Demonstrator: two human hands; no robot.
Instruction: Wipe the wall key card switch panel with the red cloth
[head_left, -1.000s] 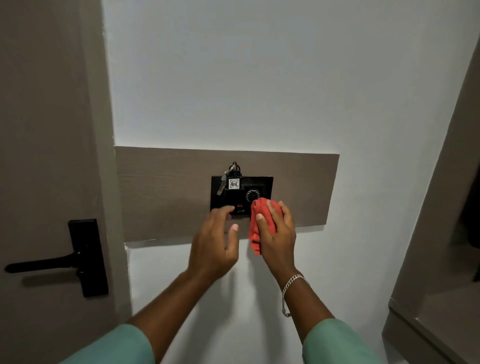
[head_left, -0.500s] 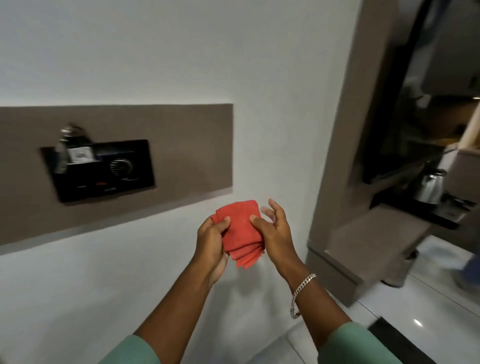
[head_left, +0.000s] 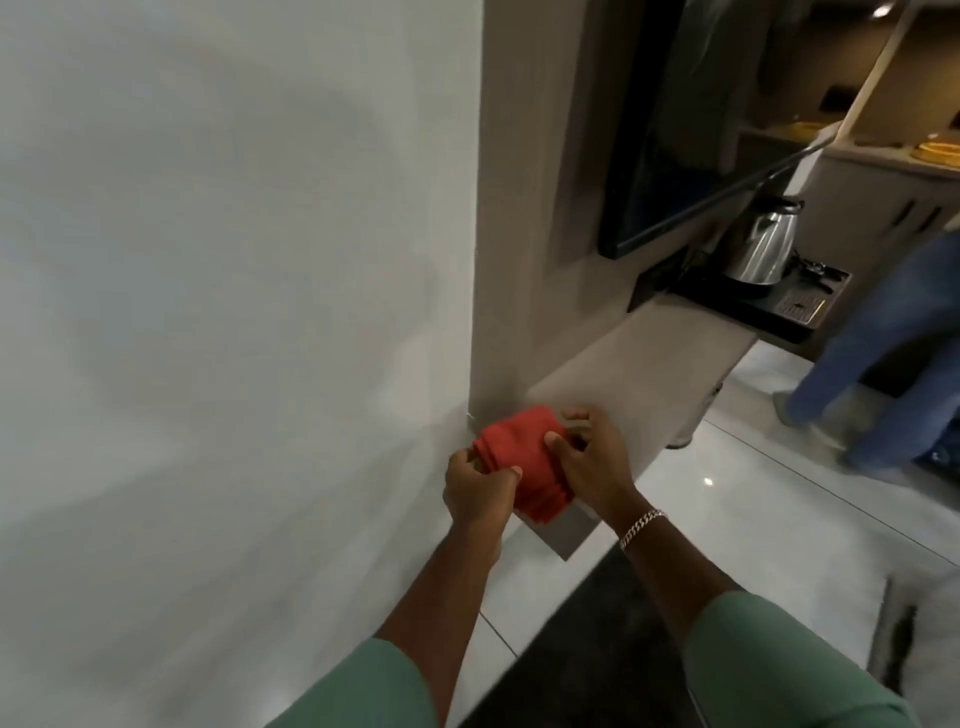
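Together, left hand (head_left: 475, 488) and right hand (head_left: 592, 462) clasp red cloth (head_left: 519, 457) between them.

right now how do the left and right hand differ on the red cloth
The left hand pinches the near left edge of the red cloth; the right hand lies over its right side, fingers spread. The right wrist wears a chain bracelet; the left wrist is bare. Both hold the folded cloth and have green sleeves.

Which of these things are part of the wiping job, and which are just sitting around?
Part of the job:
- red cloth, folded
- left hand and right hand, both gripping it

Just sitting around:
- kettle
- black tray
- counter
- dark mat

The switch panel is out of view.
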